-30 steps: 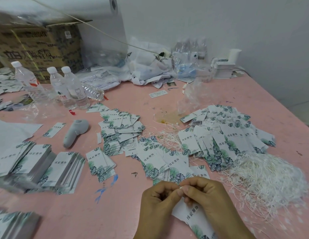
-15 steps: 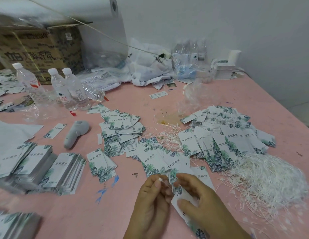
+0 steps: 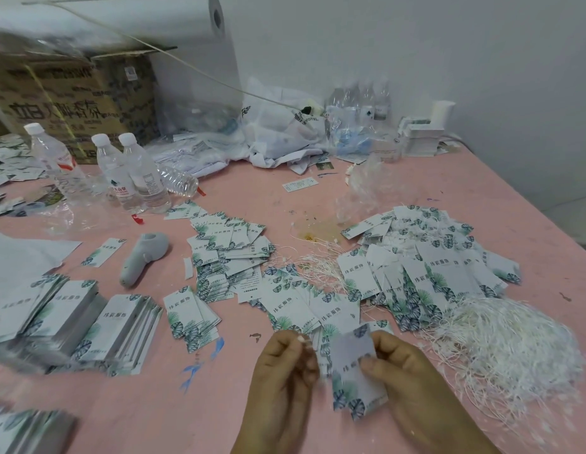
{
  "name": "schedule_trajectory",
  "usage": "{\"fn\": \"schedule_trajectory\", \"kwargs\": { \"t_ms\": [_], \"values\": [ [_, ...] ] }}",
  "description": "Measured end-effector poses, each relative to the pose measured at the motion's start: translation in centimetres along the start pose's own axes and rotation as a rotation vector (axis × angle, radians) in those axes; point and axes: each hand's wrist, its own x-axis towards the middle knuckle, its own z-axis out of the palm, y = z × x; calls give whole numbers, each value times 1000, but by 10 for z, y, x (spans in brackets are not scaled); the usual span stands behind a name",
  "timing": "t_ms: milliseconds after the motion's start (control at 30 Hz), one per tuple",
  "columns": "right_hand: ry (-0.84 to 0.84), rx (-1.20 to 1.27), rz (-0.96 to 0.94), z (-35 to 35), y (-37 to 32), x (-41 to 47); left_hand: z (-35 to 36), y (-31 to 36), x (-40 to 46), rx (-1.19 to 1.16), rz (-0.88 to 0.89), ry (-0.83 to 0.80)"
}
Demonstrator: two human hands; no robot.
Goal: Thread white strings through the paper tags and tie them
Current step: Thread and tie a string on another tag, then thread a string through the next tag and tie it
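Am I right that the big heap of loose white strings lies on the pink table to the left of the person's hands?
Not quite: the head view shows the heap of loose white strings on the pink table to the right of the person's hands, beside the right hand.

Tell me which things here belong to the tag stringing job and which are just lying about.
Job: tag in right hand; left hand; string pile; loose tags; stacked tags.
Lying about: bottles; box; grey gadget; roll.
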Motion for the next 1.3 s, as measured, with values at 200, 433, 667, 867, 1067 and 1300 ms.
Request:
{"fn": "schedule_trajectory", "kwargs": {
  "t_ms": [200, 433, 667, 867, 1067, 1300],
  "values": [
    [60, 226, -39, 10, 9, 6, 5, -19, -14, 612, 228, -69],
    [241, 133, -42, 11, 9, 6, 9, -23, -18, 1060, 620, -71],
    [455, 58, -9, -13, -29, 15, 9, -23, -17, 1086, 607, 27],
    [717, -541, -132, -78, -116, 69, 11, -22, -17, 1055, 475, 83],
    [763, -1016, -290, -59, -97, 65, 15, -18, -16, 937, 418, 165],
    [267, -1126, -255, 10, 0, 50, 14, -17, -13, 798, 348, 291]
  ]
}}
